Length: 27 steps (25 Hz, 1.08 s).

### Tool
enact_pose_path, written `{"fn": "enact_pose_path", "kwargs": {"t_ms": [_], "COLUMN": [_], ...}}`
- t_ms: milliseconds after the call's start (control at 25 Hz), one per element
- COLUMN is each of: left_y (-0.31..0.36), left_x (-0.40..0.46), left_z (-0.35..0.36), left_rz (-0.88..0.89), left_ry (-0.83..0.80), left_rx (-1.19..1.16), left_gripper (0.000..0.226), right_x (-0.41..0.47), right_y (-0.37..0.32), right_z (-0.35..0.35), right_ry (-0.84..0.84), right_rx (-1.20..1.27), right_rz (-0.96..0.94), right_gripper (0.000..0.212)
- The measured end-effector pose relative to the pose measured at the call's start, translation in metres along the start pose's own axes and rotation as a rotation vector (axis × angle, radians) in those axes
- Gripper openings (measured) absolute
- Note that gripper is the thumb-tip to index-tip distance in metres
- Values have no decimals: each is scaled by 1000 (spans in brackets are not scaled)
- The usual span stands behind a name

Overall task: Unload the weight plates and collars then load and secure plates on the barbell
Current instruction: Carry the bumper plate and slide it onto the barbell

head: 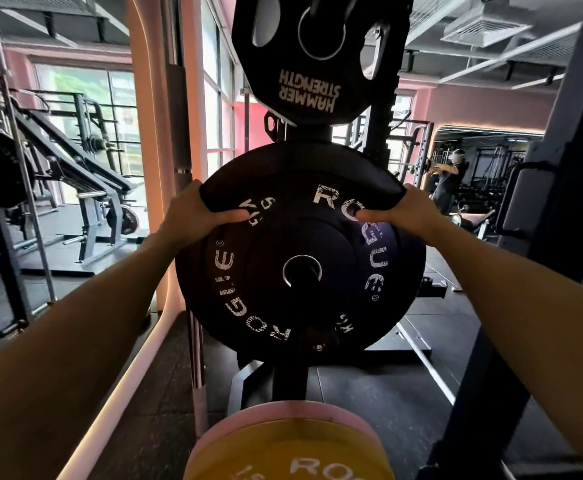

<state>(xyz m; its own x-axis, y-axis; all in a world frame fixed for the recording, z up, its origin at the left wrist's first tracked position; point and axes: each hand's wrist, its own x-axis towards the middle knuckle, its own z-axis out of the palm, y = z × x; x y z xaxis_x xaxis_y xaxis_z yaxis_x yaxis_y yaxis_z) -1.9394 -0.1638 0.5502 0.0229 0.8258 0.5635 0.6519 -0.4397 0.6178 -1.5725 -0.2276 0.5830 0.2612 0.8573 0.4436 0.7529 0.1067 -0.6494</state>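
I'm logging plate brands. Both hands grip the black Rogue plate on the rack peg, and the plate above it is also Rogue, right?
Not quite. Both hands grip the Rogue plate, but the head view shows the plate above reads Hammer Strength.

One head-worn wide-angle view looks forward and slightly down, close to a black Rogue plate (300, 258) at frame centre.

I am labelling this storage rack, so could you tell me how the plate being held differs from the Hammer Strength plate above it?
The black Rogue plate is a solid round disc; the Hammer Strength plate has angled edges and cut-out grip holes. The left hand and right hand grip the Rogue plate's upper rim; nobody touches the Hammer Strength plate. Both are black with white lettering.
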Motion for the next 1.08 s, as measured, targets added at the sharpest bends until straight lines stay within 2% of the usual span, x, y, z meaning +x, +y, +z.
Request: {"fn": "enact_pose_path", "kwargs": {"t_ms": [120,160,280,320,360,480,520,640,1080], "left_y": [0,0,9,15,19,34,39,55,111], "left_x": [-12,-17,-38,-47,-56,-86,-96,-124,-218], "left_z": [-6,-8,-16,-20,-23,-36,-42,-59,-102], "left_rz": [-11,-11,-6,-1,0,31,35,12,-5], "left_ry": [-7,-8,19,26,36,56,57,68,-8], "left_rx": [-5,-3,-8,-20,-25,-1,3,13,78], "left_gripper": [97,96,92,89,86,70,72,83,85], "right_x": [-9,-16,-44,-54,-63,-82,-89,-122,-230], "right_y": [-1,-5,-17,-19,-21,-19,-17,-22,-15], "right_z": [-6,-9,-22,-26,-30,-40,-44,-60,-112], "right_ry": [-11,-11,-28,-32,-28,-8,-13,-10,-114], "right_rx": [7,-1,2,11,16,0,6,48,89], "right_rz": [-3,-18,-59,-69,-65,-50,-42,-56,-72], "right_gripper": [124,118,64,59,64,107,112,105,74]}}
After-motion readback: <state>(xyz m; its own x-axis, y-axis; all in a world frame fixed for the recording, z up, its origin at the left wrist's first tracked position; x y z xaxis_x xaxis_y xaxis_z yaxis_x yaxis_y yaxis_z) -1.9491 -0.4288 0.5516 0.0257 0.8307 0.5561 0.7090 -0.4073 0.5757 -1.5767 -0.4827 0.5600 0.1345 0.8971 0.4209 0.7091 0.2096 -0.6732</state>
